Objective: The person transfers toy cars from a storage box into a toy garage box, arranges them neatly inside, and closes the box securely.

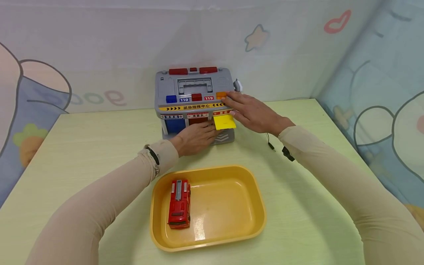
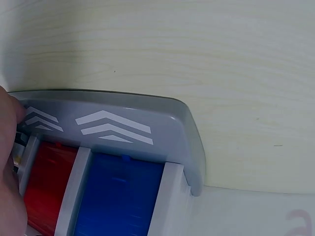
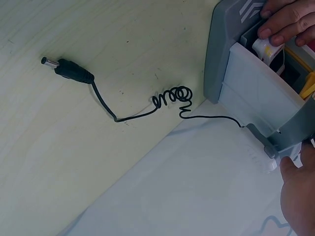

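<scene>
A grey toy rescue station [image 1: 165,86] stands against the back wall, with a blue door [image 1: 175,126], a red door [image 2: 51,184] and a raised yellow door [image 1: 225,122]. My left hand [image 1: 196,138] reaches under the yellow door. Its fingertips [image 3: 278,37] rest on a small white toy vehicle [image 3: 269,53] at the bay opening, partly hidden by the fingers and the frame. My right hand [image 1: 254,112] lies over the station's top right edge, fingers extended onto the orange button [image 1: 220,95].
A yellow tray [image 1: 228,241] sits in front of the station, holding a red toy fire truck [image 1: 179,206] on its left side. From the station's right side a coiled black cord ends in a barrel plug [image 3: 74,71] on the table. Printed cloth hangs behind and at both sides.
</scene>
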`<state>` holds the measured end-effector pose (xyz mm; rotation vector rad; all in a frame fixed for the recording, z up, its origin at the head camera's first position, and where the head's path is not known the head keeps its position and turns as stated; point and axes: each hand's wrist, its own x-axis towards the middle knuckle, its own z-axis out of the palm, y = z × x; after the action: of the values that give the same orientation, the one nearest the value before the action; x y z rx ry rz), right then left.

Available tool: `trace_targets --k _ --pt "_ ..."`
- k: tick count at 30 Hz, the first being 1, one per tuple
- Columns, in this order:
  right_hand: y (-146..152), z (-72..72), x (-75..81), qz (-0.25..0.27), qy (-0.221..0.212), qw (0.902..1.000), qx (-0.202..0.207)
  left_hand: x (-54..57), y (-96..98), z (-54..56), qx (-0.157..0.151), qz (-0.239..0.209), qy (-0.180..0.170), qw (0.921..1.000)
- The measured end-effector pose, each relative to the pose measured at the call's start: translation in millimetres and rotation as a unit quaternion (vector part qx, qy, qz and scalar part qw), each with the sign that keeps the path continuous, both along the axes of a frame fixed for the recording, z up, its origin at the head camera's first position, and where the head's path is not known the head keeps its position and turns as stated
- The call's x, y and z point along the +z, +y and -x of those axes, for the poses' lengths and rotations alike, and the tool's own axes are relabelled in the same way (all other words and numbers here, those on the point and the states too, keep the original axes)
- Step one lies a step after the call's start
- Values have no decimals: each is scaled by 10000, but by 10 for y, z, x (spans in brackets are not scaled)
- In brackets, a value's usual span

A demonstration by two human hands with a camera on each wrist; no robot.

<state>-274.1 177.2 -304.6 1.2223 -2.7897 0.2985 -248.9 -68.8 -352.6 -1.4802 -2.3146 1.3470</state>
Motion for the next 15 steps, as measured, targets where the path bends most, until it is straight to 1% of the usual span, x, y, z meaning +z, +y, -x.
trace_targets --k 4,8,11,13,15 --pt "-27 7 -8 17 -17 10000 48 -7 -29 -5 -2 -54 -49 10000" --pt "-29 1 -20 73 -10 9999 68 -4 -48 -12 -131 -136 -90 9998" --pt "-14 -8 -27 79 -32 10000 39 14 -50 -22 -259 -258 -225 9991" --pt "-9 -6 -24 91 -20 10000 29 38 -47 -33 -305 -442 -381 9978" --pt "-26 13 -16 125 28 9999 64 77 -50 -58 -276 -665 -553 9959"
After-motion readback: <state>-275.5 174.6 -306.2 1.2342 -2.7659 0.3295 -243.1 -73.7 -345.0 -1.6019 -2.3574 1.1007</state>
